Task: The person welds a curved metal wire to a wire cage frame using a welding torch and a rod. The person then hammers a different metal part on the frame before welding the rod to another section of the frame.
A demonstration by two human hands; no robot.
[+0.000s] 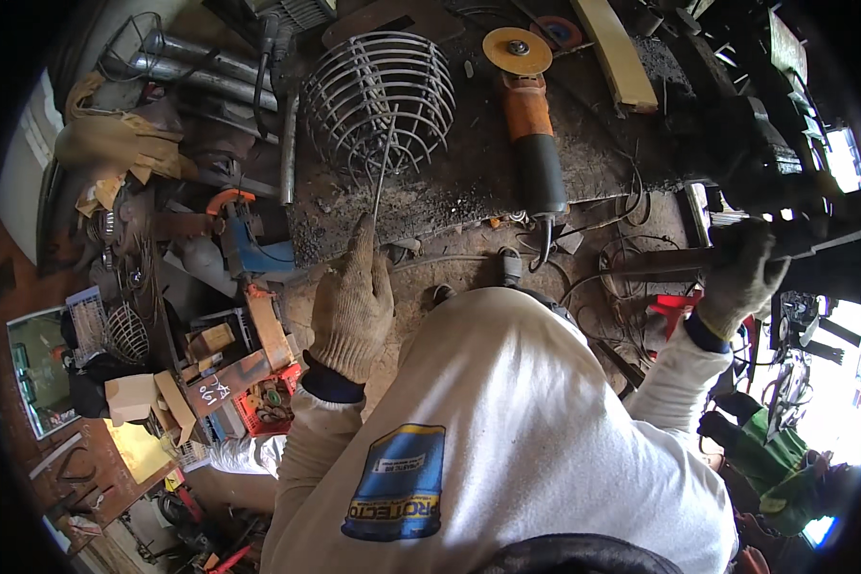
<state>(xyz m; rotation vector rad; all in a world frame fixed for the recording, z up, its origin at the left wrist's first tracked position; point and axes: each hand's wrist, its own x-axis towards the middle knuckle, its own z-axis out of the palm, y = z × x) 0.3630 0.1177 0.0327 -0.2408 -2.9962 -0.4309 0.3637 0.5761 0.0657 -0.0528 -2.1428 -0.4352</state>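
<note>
My left hand (352,301), in a worn knit glove, is shut on a thin metal rod (384,167) that reaches up to a round wire cage (378,100) standing on the dark workbench (469,182). My right hand (744,277), also gloved, grips a dark metal bar (670,258) that runs off to the right. A white long-sleeved shirt covers my torso and hides the floor below me.
An orange and grey angle grinder (531,124) with a yellow disc lies on the bench right of the cage. Pipes (206,62), a blue tool (244,244), wood scraps and boxes crowd the left. A red clamp (674,306) and cables lie near my right arm.
</note>
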